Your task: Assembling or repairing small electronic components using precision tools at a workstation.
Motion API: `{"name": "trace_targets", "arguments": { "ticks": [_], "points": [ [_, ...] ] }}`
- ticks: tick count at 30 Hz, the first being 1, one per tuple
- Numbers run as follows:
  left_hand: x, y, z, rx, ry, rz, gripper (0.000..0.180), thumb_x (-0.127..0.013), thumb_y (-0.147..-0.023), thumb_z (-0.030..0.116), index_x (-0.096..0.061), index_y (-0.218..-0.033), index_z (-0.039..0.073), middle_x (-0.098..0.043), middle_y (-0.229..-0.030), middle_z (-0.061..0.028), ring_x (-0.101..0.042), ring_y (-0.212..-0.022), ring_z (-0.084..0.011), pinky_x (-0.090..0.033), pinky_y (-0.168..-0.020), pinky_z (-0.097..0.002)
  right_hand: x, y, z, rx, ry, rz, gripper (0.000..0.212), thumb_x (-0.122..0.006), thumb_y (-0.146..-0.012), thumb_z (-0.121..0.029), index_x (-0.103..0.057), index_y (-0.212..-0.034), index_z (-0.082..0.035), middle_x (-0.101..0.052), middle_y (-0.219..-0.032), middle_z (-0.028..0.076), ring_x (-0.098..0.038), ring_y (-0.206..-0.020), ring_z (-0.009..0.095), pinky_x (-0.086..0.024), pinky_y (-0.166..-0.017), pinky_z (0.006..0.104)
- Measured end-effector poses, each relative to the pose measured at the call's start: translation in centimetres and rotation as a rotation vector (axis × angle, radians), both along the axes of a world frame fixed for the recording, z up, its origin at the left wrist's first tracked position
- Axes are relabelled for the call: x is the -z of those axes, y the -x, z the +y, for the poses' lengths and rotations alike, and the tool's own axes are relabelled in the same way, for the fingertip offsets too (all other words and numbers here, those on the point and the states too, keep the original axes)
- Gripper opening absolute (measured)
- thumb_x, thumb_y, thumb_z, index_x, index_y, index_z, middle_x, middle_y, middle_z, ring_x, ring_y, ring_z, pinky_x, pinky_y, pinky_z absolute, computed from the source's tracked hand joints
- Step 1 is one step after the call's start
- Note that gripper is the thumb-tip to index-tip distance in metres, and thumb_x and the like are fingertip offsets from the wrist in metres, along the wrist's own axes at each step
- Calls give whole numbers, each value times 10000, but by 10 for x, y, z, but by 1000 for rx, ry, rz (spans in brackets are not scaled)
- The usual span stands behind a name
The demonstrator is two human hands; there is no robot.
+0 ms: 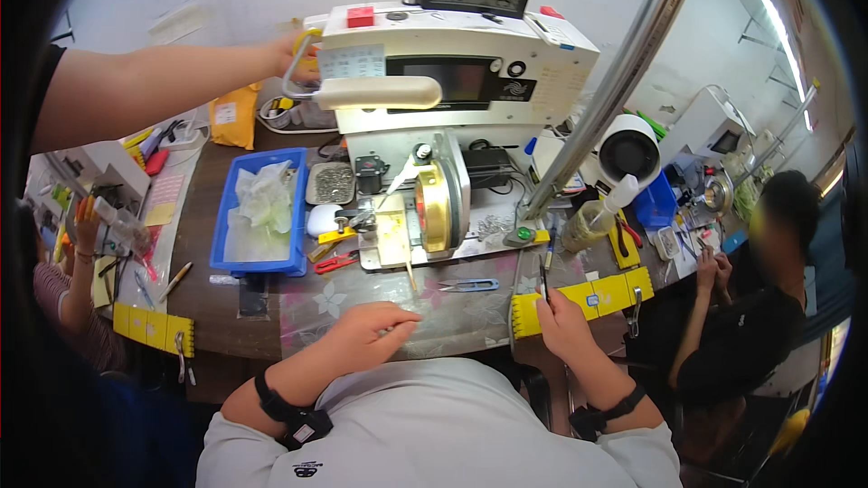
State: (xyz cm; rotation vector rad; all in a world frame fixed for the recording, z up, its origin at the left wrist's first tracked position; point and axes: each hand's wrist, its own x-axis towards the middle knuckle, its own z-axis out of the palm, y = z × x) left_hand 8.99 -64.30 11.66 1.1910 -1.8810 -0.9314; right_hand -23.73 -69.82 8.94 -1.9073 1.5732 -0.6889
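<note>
Open strip between left hand and right hand; blue snips, then gold wheel, ahead.

A slim, dark tool sits in the right hand, its narrow end pointing away from the body above the front of the bench. Fingers hide its lower part; its exact kind is unclear.
</note>
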Motion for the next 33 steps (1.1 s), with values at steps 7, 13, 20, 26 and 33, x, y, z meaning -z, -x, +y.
{"name": "trace_targets", "arguments": {
  "ticks": [7,13,20,26,33],
  "points": [
    [26,-21,20,-159,-55,15,157,-576,-850,101,-664,-935,2,-629,-762,-117,-603,-687,-212,-469,-633,-315,18,5,-48,125,71,398,254,-532,-874,-242,-584,-1015,-36,-625,-876,226,-584,-830,423,-457,-721,498],
    [36,-19,17,-157,-45,33,191,-577,-879,168,-663,-986,34,-642,-819,-117,-616,-739,-245,-482,-666,-319,25,7,-49,135,145,396,400,-599,-838,-269,-575,-1101,32,-606,-975,255,-570,-919,421,-452,-795,462],
    [22,-36,12,-194,40,-50,225,-576,-894,201,-643,-1053,57,-644,-897,-110,-609,-770,-244,-479,-681,-321,56,33,-52,170,168,23,355,-581,-865,-198,-542,-1112,54,-546,-849,112,-526,-757,211,-437,-685,326],
    [-60,-152,-43,-871,607,739,513,-695,-826,217,-409,-1217,49,-477,-1150,-95,-499,-1020,-179,-436,-851,-302,28,19,-39,302,15,-168,257,-499,-930,-177,-552,-1070,33,-557,-950,84,-524,-835,135,-433,-744,272],
    [-175,-162,-74,-657,874,613,625,-731,-803,219,-380,-1288,41,-445,-1283,-72,-458,-1155,-163,-392,-953,-299,70,49,-48,227,124,-116,213,-490,-933,-165,-549,-992,30,-535,-882,60,-489,-783,119,-415,-700,268]
  ]
}}
